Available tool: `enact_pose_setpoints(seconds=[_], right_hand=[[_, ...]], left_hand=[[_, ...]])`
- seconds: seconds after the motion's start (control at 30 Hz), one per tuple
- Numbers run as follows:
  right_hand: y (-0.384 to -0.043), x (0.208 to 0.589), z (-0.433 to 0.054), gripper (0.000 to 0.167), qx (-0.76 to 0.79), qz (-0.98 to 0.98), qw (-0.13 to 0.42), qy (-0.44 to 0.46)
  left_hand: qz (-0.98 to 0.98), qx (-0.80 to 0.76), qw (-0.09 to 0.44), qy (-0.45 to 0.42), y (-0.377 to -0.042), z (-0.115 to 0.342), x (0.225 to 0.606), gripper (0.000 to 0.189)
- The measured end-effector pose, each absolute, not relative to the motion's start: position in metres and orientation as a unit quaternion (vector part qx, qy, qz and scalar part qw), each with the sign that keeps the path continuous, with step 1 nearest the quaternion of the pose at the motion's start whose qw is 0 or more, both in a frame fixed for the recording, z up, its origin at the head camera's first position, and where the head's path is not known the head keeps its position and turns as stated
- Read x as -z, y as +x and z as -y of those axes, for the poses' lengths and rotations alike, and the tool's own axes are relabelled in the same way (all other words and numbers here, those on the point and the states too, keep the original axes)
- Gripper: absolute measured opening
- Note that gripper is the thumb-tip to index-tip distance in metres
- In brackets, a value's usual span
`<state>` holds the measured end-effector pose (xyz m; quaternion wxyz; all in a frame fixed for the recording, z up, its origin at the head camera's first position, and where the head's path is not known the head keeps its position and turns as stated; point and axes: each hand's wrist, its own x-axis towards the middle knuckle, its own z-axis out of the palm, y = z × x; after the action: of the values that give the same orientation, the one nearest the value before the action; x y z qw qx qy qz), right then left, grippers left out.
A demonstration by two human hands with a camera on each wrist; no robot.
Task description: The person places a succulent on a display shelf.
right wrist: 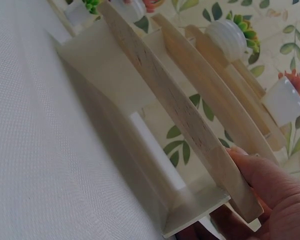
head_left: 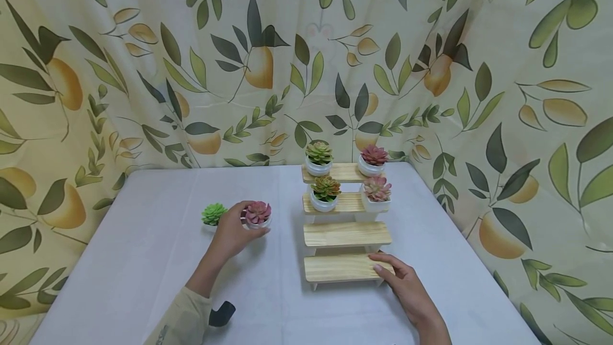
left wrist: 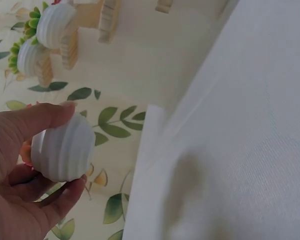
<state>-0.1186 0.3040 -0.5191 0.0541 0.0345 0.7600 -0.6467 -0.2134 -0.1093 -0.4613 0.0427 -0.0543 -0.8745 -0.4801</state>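
My left hand [head_left: 233,233] grips a potted succulent [head_left: 257,214] with a dark pink rosette, fingers and thumb around its ribbed white pot [left wrist: 70,147]. The pot is held above the table. Just left of that hand sits a bright green succulent [head_left: 213,214], its pot partly hidden. My right hand [head_left: 404,286] pinches the right end of the lowest step of a four-tier wooden stand [head_left: 347,234], the thumb on the board. In the right wrist view, the thumb [right wrist: 270,175] lies against the stand's board [right wrist: 175,107]; other fingers are partly hidden beneath.
On the stand's top tier are a green succulent [head_left: 319,158] and a red one [head_left: 372,159]. One tier below stand a green-orange succulent [head_left: 325,193] and a pale pink one [head_left: 377,194]. A white cloth [head_left: 158,249] covers the table; a leaf-patterned curtain [head_left: 268,121] hangs behind.
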Motion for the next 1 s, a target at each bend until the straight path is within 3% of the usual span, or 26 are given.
enact_pose_setpoints(seconds=[1.0], right_hand=[[-0.120,0.522,-0.305,0.043,0.651,-0.757,0.046,0.022]], left_hand=[[0.859,0.499,0.070,-0.097,-0.190,0.094,0.438,0.071]])
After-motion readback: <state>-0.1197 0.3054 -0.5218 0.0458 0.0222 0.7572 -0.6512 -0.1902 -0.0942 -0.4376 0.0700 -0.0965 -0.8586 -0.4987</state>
